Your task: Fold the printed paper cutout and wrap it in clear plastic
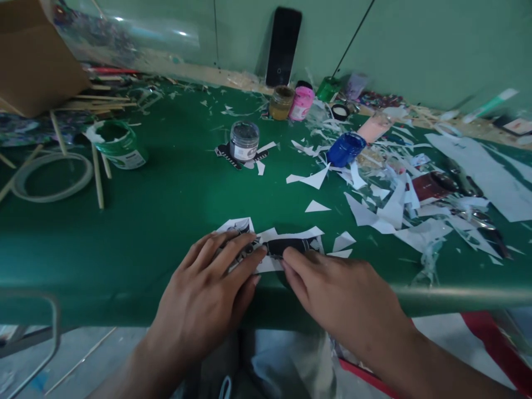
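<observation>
On the green table [187,194], near its front edge, lies a printed paper piece [286,247] with black shapes and white margins. My left hand [208,280] rests on its left part, fingers stretched out flat over the print. Close beside it, my right hand [344,285] is curled with its fingertips down at the paper's right part; whatever those fingers may hold is hidden. Loose white scraps [343,242] lie just right of the paper. Farther back, a small dark-topped jar [244,143] stands on a black cut-out [226,155].
Right of the hands spreads a heap of white paper scraps [394,208], with a blue jar [346,149] tipped among them. An open green jar [120,147] and a tape roll [52,177] are at left. A phone [284,47] leans on the back wall.
</observation>
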### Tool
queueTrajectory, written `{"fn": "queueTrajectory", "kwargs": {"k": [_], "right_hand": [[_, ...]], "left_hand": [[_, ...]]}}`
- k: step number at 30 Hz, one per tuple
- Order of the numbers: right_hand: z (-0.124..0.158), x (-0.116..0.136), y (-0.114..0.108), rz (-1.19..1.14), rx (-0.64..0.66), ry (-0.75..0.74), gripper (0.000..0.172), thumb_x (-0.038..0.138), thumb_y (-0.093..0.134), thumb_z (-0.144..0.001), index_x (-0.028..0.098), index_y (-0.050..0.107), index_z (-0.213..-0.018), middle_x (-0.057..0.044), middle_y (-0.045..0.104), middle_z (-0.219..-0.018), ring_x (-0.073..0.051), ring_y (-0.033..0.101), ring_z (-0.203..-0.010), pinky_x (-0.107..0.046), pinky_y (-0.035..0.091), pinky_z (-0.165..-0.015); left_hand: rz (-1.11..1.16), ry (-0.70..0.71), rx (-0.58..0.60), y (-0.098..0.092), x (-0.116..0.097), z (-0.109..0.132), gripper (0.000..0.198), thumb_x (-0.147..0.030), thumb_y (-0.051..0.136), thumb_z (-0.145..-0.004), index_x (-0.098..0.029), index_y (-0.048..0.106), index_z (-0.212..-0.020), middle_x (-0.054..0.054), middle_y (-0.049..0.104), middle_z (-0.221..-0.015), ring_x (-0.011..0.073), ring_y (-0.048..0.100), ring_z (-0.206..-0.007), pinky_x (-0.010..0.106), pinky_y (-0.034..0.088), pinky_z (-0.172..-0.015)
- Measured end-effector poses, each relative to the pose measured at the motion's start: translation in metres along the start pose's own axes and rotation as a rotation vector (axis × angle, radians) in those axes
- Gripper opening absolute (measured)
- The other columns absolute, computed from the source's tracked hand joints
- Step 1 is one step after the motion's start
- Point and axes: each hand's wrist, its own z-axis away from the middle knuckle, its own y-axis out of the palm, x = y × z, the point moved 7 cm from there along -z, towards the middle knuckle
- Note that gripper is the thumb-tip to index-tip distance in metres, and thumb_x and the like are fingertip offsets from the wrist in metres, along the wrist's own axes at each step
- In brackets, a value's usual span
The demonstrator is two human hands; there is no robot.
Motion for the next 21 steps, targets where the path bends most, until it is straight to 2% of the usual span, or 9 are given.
{"fn": "queueTrajectory", "kwargs": {"k": [14, 21], "right_hand": [[0.002, -0.0011, 0.001, 0.036, 0.059, -0.045, 0.013, 0.011, 0.049, -0.08, 0.022, 0.047, -0.075, 0.004, 0.045, -0.05, -0.012, 0.045, -0.036, -0.026, 0.012, -0.041], [0.0061, -0.0022, 0.0014, 0.048, 0.063, -0.054, 0.015, 0.013, 0.044, -0.086, 0.021, 0.049, -0.075, 0.003, 0.047, -0.051, -0.011, 0.045, -0.037, -0.026, 0.013, -0.041]], "left_hand": [[-0.059, 0.052, 0.003, 0.0007, -0.0044, 0.0006, 0.035, -0.023, 0.046, -0.093, -0.023, 0.057, -0.126, 0.007, 0.058, -0.132, 0.0312, 0.052, -0.121, 0.052, 0.05, -0.094], [-0.026, 0.03, 0.015, 0.001, -0.003, -0.0001, 0.035, -0.023, 0.047, -0.093, -0.024, 0.057, -0.126, 0.006, 0.058, -0.133, 0.0311, 0.052, -0.121, 0.053, 0.051, -0.093]]}}
